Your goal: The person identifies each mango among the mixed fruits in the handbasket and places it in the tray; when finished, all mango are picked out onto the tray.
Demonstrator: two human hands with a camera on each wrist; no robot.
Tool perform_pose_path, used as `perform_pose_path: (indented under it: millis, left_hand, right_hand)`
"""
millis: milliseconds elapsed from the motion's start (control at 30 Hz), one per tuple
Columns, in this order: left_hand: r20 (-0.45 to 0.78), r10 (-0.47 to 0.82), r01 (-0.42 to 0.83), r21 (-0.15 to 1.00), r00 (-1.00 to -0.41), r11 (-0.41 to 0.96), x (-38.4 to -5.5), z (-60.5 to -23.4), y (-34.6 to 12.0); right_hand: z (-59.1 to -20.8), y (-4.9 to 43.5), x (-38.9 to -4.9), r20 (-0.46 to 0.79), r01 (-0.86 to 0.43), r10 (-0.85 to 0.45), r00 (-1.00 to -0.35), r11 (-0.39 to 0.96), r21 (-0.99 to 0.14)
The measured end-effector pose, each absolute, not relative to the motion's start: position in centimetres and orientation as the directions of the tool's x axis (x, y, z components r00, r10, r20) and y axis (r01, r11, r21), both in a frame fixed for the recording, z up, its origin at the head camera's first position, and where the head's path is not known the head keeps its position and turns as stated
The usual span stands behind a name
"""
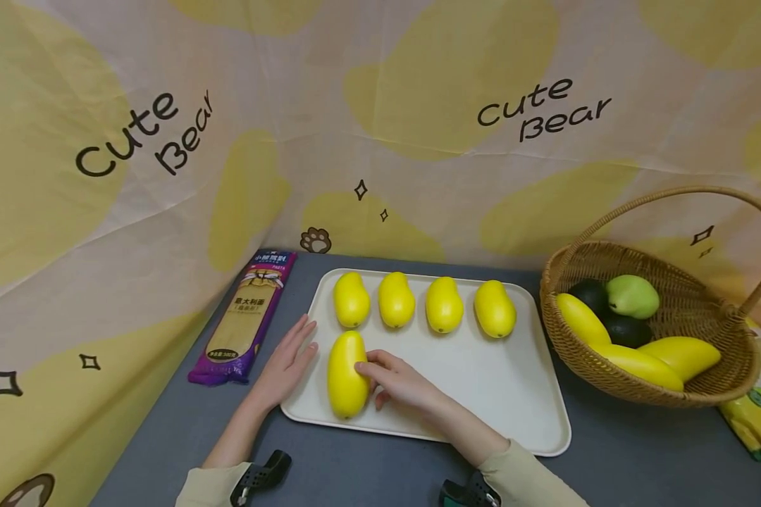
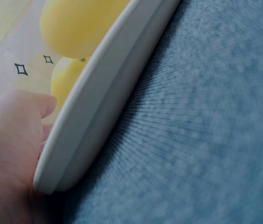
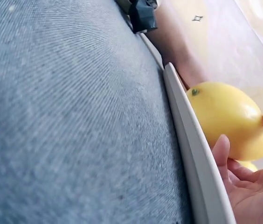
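On the white tray [image 1: 482,394], a large yellow mango [image 1: 347,377] lies nearer the front left. My right hand [image 1: 402,380] grips it from the right, thumb on its upper side and fingers by its flank; in the right wrist view the thumb presses one end of the mango [image 3: 227,119]. My left hand [image 1: 285,370] rests along the tray's left rim with fingers extended, its thumb side over the edge in the left wrist view. Several smaller yellow mangoes [image 1: 444,305] form a row along the back of the tray.
A wicker basket [image 1: 647,394] with a tall handle stands at the right, holding yellow, dark green and light green fruit. A purple pasta packet [image 1: 241,320] lies left of the tray. A yellow-green packet [image 1: 757,422] sits at the right edge. A patterned cloth hangs behind.
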State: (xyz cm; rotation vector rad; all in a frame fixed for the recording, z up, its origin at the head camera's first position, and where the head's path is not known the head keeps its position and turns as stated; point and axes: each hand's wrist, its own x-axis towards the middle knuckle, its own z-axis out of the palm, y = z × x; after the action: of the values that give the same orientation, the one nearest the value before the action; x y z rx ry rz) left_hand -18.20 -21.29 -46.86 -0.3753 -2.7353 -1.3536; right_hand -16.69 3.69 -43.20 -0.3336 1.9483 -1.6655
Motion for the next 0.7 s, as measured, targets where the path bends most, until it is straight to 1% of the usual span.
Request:
perform_pose_path:
  millis: [333, 533, 700]
  left_hand:
    - [0.175, 0.193, 0.256, 0.770, -0.965, 0.584, -18.3, -47.1, -21.2]
    - [0.165, 0.190, 0.248, 0.764, -0.968, 0.596, -18.2, -47.1, -21.2]
    - [0.161, 0.190, 0.245, 0.761, -0.968, 0.600, -18.3, -47.1, -21.2]
  right_hand:
    - [-44.4, 4.3, -17.0, -0.182, 0.147, -0.533, -0.827, 0.108, -0.983]
    - [-44.4, 4.1, -16.5, -0.139, 0.080, -0.520, -0.843, 0.133, -0.988]
    - [-44.3, 4.0, -16.3, -0.112, -0.011, -0.520, -0.847, 0.227, -0.974]
